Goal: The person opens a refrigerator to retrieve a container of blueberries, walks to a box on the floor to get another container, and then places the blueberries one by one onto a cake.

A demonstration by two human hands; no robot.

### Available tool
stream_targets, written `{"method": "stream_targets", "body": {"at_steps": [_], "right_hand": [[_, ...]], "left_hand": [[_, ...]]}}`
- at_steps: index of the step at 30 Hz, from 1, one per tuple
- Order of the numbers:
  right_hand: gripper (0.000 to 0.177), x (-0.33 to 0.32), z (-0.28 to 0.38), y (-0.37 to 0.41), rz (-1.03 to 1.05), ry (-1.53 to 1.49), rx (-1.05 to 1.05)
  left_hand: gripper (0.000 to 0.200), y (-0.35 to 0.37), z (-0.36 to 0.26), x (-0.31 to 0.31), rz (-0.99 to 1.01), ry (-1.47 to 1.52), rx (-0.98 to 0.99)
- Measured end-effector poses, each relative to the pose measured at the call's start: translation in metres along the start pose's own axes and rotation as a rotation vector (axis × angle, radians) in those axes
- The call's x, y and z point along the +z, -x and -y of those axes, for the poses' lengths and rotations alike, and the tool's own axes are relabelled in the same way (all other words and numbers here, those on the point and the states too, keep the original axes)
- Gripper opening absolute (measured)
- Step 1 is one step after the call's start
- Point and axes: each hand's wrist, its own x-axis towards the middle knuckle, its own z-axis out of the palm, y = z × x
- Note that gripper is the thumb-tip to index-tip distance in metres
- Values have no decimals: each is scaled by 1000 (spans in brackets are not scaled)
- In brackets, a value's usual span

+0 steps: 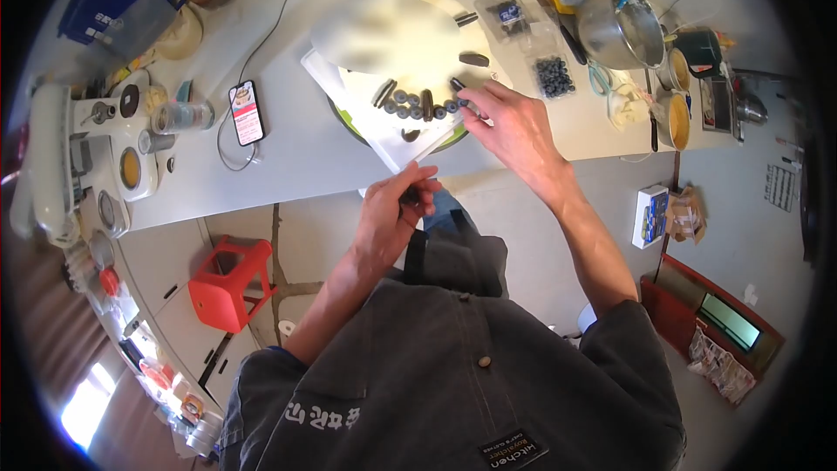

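A pale round cake [397,65] sits on a white board [405,153] over a green turntable [349,126]. Dark sandwich cookies [473,59] stand around its edge, and a row of blueberries [403,112] lies along the near side between two of them. At the right end of that row, my right hand [514,126] is closed in a pinch on a blueberry [463,105], touching the cake's edge. My left hand [390,209] is held in front of the counter, curled around small dark pieces that look like blueberries, partly hidden by the fingers.
Right of the cake are a tub of blueberries [554,77], another clear box [508,17], scissors [600,78] and a metal bowl [621,26]. On the left lie a phone [247,112] with its cable and a white stand mixer [122,144]. A red stool [231,283] stands below.
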Motion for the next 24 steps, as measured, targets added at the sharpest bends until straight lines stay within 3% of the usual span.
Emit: {"method": "stream_targets", "body": {"at_steps": [12,24], "right_hand": [[17,-4,-4,2,-62,-64,-28],[20,0,1,4,-10,86,-97]], "left_hand": [[41,1,1,1,-21,26,-13],[48,4,0,-9,23,59,-32]]}}
